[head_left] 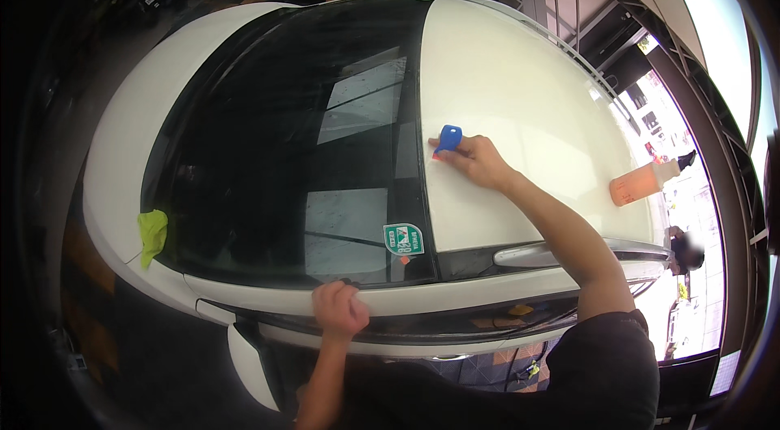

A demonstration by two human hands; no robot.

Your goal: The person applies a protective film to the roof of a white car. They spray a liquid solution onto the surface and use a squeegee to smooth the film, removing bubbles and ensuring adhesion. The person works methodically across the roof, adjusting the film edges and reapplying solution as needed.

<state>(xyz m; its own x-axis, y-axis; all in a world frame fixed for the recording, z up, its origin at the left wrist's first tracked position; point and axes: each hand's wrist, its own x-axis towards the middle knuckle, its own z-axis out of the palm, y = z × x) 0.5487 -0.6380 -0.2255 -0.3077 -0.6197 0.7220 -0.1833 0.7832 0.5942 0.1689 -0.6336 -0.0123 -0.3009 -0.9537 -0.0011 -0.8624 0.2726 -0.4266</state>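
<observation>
My right hand (481, 162) reaches across the front of a car's white roof (520, 81). It grips a small blue plastic scraper (449, 138), whose reddish edge lies near the seam between roof and windshield (244, 146). My left hand (340, 310) rests against the white pillar at the near side of the glass. Its fingers are curled, with a dark bit at their tips that I cannot make out. Between the hands, a green and white sticker (404, 240) is on the glass, with a small orange piece (405, 260) beside it.
A spray bottle of orange liquid (638, 185) stands on the roof's right part, by a roof rail (561, 254). A yellow-green cloth (152, 237) hangs at the windshield's lower left corner. The side mirror (250, 365) juts out near me. Another person (687, 251) is at far right.
</observation>
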